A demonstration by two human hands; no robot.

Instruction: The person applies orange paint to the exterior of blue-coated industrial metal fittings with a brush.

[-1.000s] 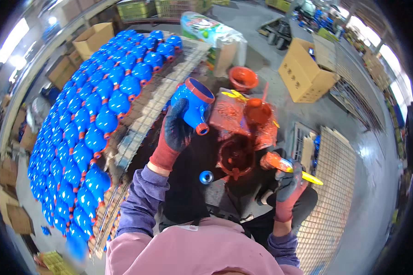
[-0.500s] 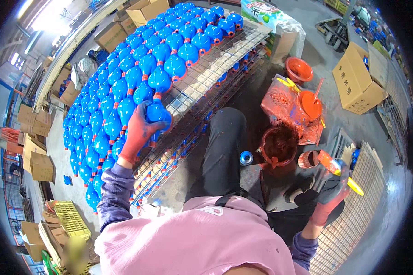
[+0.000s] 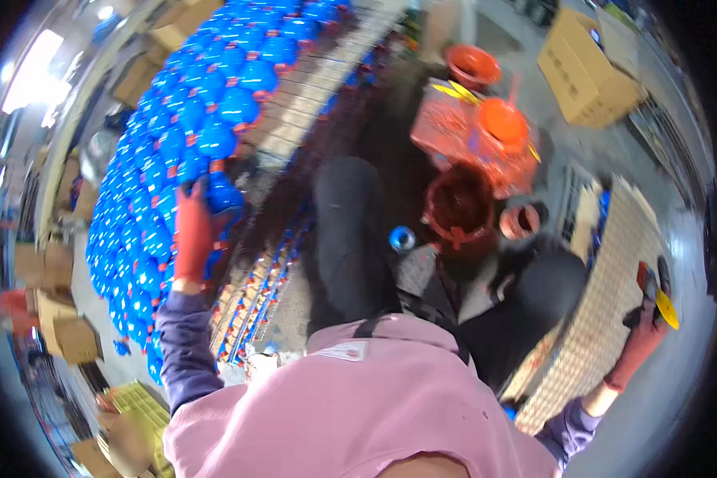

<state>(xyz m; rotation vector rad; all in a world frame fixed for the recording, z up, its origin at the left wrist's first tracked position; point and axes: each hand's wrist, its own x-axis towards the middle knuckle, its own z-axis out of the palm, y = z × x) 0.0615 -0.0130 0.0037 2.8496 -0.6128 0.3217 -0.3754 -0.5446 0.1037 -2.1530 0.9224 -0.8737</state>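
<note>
Both my hands wear gloves, red with dark fingers. At the left, my left hand (image 3: 196, 233) grips a glossy blue bulb-shaped piece (image 3: 225, 197) at the near edge of many alike. Red collars show between these blue pieces (image 3: 215, 137), which lie in rows on a wire mesh rack (image 3: 295, 95). Far to the right, my right hand (image 3: 645, 323) is closed around a paintbrush with a yellow handle (image 3: 668, 311), beside a second mesh panel (image 3: 605, 263). Motion blur softens both hands, and the brush's bristles are partly hidden.
Between the racks stand a red-stained bucket (image 3: 460, 203), an orange-red paint tub (image 3: 502, 125) on a stained block, a red basin (image 3: 473, 66) and a small red can (image 3: 520, 221). A blue-rimmed can (image 3: 402, 238) is by my knee. A cardboard box (image 3: 585, 68) stands at the back right.
The view has shifted, so the rack and tubs sit further left. My right hand has swung outward to the right with the paintbrush. The left hand still grips a blue piece.
</note>
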